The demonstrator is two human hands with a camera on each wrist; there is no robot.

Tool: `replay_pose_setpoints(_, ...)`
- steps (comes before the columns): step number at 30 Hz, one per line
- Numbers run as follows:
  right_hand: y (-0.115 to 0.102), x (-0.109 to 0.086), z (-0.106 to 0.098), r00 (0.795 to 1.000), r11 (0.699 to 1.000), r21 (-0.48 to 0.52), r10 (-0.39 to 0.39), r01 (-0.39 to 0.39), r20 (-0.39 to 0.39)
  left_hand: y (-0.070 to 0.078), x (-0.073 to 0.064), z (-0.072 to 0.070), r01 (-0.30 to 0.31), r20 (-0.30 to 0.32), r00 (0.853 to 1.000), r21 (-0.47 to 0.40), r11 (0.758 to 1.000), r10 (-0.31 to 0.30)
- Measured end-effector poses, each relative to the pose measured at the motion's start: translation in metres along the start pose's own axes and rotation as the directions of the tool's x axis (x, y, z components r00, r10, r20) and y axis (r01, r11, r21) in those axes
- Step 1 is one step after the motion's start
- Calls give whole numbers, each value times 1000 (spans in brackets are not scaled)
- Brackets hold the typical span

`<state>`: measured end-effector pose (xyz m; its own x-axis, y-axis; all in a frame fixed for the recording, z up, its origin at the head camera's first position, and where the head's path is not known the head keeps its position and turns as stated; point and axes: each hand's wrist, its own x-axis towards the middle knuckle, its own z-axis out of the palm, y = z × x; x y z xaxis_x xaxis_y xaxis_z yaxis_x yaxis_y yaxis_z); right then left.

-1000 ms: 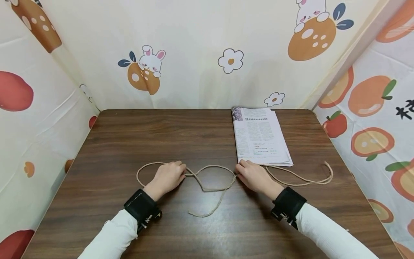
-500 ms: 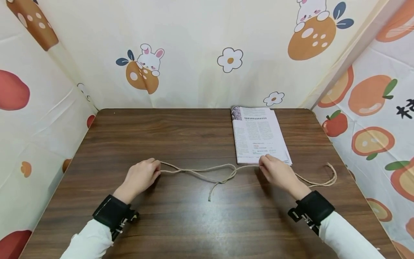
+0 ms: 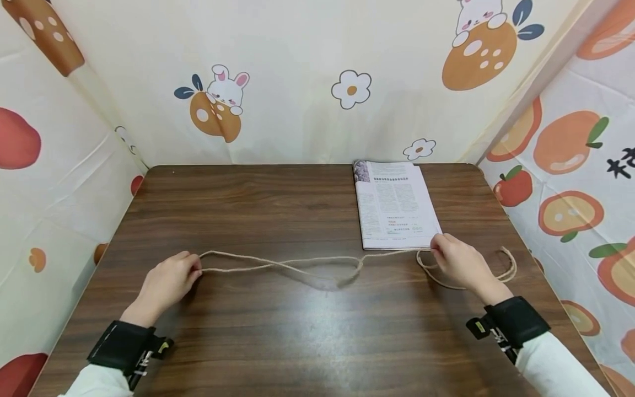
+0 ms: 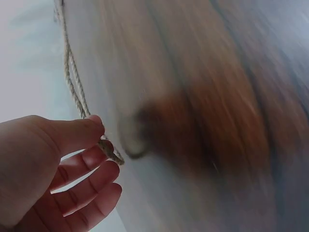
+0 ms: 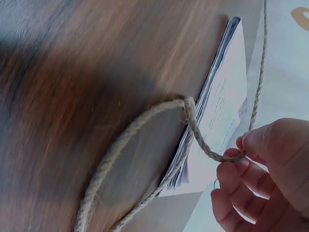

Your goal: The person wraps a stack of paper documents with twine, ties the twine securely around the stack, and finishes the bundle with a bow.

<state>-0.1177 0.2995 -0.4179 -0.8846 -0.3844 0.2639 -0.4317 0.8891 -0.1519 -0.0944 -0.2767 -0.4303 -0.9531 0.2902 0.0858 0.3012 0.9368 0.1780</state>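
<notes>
A thin tan twine rope (image 3: 317, 259) stretches between both hands across the middle of the table, its strands crossing left of centre and forming a narrow loop. My left hand (image 3: 170, 279) pinches two strands of it; in the left wrist view the thumb and index finger (image 4: 91, 153) press on them and a short bend sticks out past the fingertips. My right hand (image 3: 461, 264) pinches a single strand by the lower right corner of the newspaper. In the right wrist view, rope (image 5: 207, 151) hangs from the fingertips into a loop lying on the table.
A folded newspaper (image 3: 394, 207) lies at the back right of the brown wooden table (image 3: 238, 204). Rope slack (image 3: 508, 267) curls on the table beyond the right hand. Printed curtains (image 3: 288, 82) stand behind the table and at both sides.
My hands have moved apart, the left to the left and the right to the right. The rope's wide loop has narrowed and its loose end has drawn in towards the crossing.
</notes>
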Motion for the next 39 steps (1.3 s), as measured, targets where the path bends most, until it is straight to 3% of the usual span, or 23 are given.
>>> replay_pose_setpoints(13,20,-12,-6,1000,999,-36,-1,0,-27,-37,-23,-8,71,-5,997,24,997,-71)
replay_pose_setpoints(18,21,-13,-3,1000,1000,-25,1,-1,-14,-39,-24,-10,89,35,995,18,996,-89)
replay_pose_setpoints(22,18,-11,0,1000,1000,-20,-23,23,-11,-36,-22,-11,66,27,997,23,998,-67)
replay_pose_setpoints(27,12,-7,0,1000,1000,-10,-29,29,0,-14,-11,-16,-15,-77,997,61,998,19)
replay_pose_setpoints(32,7,-5,0,1000,1000,4,-23,23,-3,26,11,-13,-154,-168,971,91,984,168)
replay_pose_setpoints(35,4,-4,1,1000,1000,10,-14,14,-6,51,24,-7,-231,-185,952,83,969,243)
replay_pose_setpoints(39,0,-6,1,1000,1000,10,-17,17,-21,81,38,4,-302,-161,937,78,950,310)
